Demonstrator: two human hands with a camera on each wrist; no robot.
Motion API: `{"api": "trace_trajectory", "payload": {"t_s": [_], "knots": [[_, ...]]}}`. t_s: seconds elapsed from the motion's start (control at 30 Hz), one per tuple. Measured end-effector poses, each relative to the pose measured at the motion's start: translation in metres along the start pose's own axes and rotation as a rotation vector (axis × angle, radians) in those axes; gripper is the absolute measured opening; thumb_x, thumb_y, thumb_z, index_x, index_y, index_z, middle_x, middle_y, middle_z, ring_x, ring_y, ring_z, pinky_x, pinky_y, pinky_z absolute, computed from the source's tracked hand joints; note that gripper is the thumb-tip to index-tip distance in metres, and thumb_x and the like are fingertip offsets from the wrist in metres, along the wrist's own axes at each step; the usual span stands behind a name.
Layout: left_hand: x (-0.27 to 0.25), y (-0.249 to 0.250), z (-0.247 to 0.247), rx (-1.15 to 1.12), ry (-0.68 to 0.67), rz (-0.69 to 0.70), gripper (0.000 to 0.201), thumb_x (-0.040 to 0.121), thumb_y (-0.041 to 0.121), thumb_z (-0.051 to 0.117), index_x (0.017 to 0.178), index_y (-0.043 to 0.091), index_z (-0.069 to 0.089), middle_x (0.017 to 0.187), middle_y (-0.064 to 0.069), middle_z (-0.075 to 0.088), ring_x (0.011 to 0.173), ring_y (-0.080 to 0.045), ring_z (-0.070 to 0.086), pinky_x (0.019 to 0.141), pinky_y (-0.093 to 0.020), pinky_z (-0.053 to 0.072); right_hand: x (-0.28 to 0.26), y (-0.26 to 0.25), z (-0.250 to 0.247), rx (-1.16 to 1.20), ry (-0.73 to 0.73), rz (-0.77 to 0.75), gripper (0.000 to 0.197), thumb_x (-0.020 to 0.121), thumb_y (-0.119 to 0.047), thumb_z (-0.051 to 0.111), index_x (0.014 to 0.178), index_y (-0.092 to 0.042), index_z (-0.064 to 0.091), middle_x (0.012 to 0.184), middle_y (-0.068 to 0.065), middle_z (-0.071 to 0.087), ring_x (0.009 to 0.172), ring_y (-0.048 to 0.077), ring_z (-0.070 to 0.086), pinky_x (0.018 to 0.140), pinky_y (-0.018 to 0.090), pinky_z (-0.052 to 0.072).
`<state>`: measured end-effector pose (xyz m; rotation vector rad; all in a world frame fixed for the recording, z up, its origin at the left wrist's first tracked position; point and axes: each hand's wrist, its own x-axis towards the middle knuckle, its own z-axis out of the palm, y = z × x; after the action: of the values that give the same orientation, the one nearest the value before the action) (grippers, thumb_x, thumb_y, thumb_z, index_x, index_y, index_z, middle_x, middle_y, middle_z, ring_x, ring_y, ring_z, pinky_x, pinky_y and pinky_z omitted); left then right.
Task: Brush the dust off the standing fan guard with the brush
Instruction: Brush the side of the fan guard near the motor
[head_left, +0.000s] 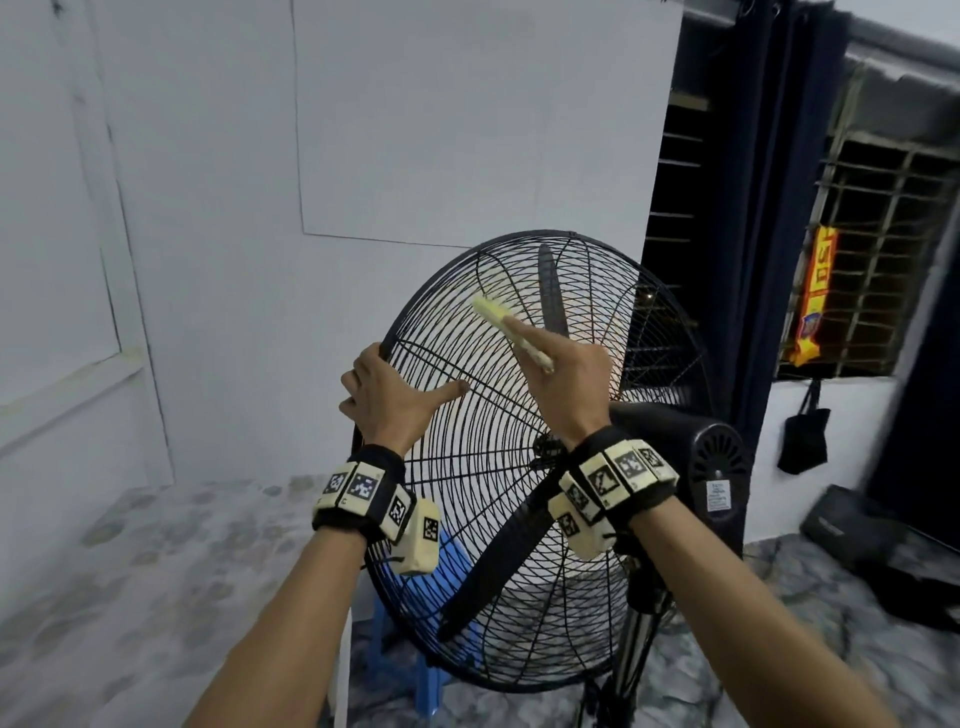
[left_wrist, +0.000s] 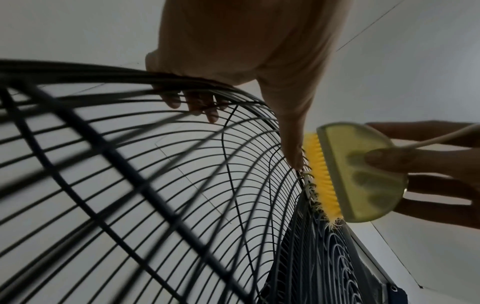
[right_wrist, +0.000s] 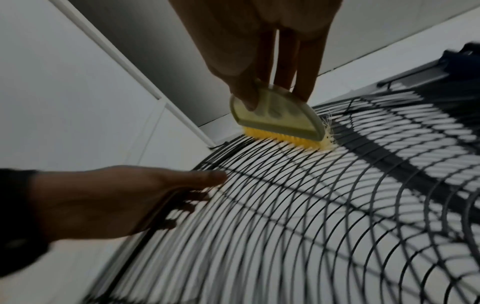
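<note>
Left hand (head_left: 387, 397): we grip the rim of the fan guard (head_left: 467, 467), fingers hooked through the wires, thumb laid flat on the mesh.
Right hand (head_left: 566, 374): we pinch the brush (right_wrist: 279, 119) by its pale back.
Brush: bristles touch the guard's upper wires, near the rim.
Risk: hard strokes may rock the standing fan; bristles could snag, twisting the brush loose.

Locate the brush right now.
The brush is in the right hand, its yellow bristles pressed on the upper part of the fan guard, up and right of the left hand gripping the guard's rim.
</note>
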<state>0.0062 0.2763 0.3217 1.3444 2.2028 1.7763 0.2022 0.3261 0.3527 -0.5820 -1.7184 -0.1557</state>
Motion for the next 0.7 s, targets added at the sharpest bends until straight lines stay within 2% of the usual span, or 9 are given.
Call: {"api": "trace_trajectory", "payload": {"t_s": [0.07, 0.13, 0.17, 0.23, 0.33, 0.43, 0.53, 0.6, 0.7], "knots": [[0.003, -0.001, 0.0, -0.005, -0.006, 0.006, 0.125, 0.054, 0.073, 0.09, 0.147, 0.01, 0.036, 0.15, -0.01, 0.044, 0.141, -0.033, 0.034, 0.112, -0.057, 0.03, -0.012, -0.009, -0.002, 0.077, -0.115, -0.057, 0.036, 0.089, -0.011, 0.077, 0.123, -0.025, 0.073, 0.106, 0.003, 0.077, 0.075, 0.003, 0.07, 0.064, 0.002, 0.049], [0.002, -0.002, -0.001, -0.005, -0.017, 0.012, 0.124, 0.056, 0.072, 0.089, 0.148, 0.01, 0.035, 0.15, -0.01, 0.043, 0.141, -0.032, 0.033, 0.112, -0.056, 0.03, -0.013, -0.015, -0.009, 0.122, -0.226, -0.067, 0.036, 0.091, -0.013, 0.076, 0.124, -0.025, 0.072, 0.108, 0.0, 0.077, 0.081, 0.007, 0.074, 0.072, 0.022, 0.061], [0.002, -0.003, -0.001, -0.008, -0.018, 0.019, 0.123, 0.056, 0.072, 0.089, 0.148, 0.01, 0.035, 0.15, -0.009, 0.043, 0.141, -0.032, 0.034, 0.112, -0.056, 0.03, -0.008, -0.014, -0.012, 0.139, -0.246, -0.044, 0.036, 0.092, -0.015, 0.074, 0.126, -0.025, 0.071, 0.111, 0.001, 0.077, 0.086, 0.01, 0.075, 0.075, 0.029, 0.063], [0.0, -0.004, -0.002, -0.017, -0.015, 0.028, 0.122, 0.056, 0.073, 0.088, 0.147, 0.01, 0.036, 0.149, -0.009, 0.043, 0.14, -0.031, 0.034, 0.112, -0.056, 0.03, 0.005, -0.006, -0.015, 0.153, -0.157, 0.044, 0.036, 0.094, -0.014, 0.07, 0.129, -0.022, 0.068, 0.117, 0.004, 0.075, 0.094, 0.014, 0.074, 0.08, 0.036, 0.063], [-0.002, -0.006, -0.002, -0.018, -0.007, 0.033, 0.123, 0.056, 0.074, 0.087, 0.148, 0.01, 0.036, 0.149, -0.008, 0.045, 0.14, -0.031, 0.035, 0.112, -0.057, 0.03, 0.013, 0.006, -0.01, 0.032, 0.023, 0.102, 0.037, 0.094, -0.008, 0.069, 0.129, -0.019, 0.068, 0.115, 0.008, 0.075, 0.088, 0.017, 0.073, 0.075, 0.038, 0.064], [-0.002, -0.006, -0.001, -0.019, 0.027, 0.036, 0.121, 0.057, 0.071, 0.089, 0.147, 0.01, 0.038, 0.149, -0.008, 0.047, 0.14, -0.031, 0.036, 0.112, -0.057, 0.03, -0.009, -0.002, 0.001, -0.034, -0.04, 0.006, 0.039, 0.092, -0.004, 0.068, 0.128, -0.019, 0.068, 0.114, 0.008, 0.074, 0.093, 0.021, 0.072, 0.079, 0.037, 0.062], [0.0, -0.006, -0.001, -0.013, 0.039, 0.032, 0.121, 0.057, 0.072, 0.089, 0.147, 0.01, 0.038, 0.15, -0.008, 0.046, 0.141, -0.031, 0.036, 0.112, -0.057, 0.031, -0.03, -0.013, -0.004, 0.075, -0.186, -0.069, 0.042, 0.091, 0.0, 0.069, 0.129, -0.019, 0.068, 0.114, 0.006, 0.074, 0.096, 0.015, 0.069, 0.082, 0.024, 0.058], [0.0, -0.007, -0.001, -0.02, 0.032, 0.034, 0.121, 0.057, 0.073, 0.088, 0.148, 0.01, 0.038, 0.15, -0.008, 0.046, 0.141, -0.031, 0.035, 0.112, -0.057, 0.03, -0.026, -0.013, -0.011, 0.156, -0.227, 0.009, 0.043, 0.092, -0.002, 0.069, 0.131, -0.022, 0.065, 0.12, 0.005, 0.072, 0.1, 0.012, 0.069, 0.083, 0.022, 0.057], [-0.003, -0.008, -0.001, -0.035, 0.043, 0.055, 0.118, 0.059, 0.07, 0.089, 0.147, 0.01, 0.039, 0.149, -0.007, 0.047, 0.14, -0.03, 0.036, 0.113, -0.059, 0.029, -0.002, -0.002, -0.015, 0.239, -0.005, 0.231, 0.04, 0.095, -0.005, 0.066, 0.132, -0.019, 0.064, 0.129, 0.007, 0.068, 0.107, 0.011, 0.066, 0.085, 0.018, 0.057]]}}
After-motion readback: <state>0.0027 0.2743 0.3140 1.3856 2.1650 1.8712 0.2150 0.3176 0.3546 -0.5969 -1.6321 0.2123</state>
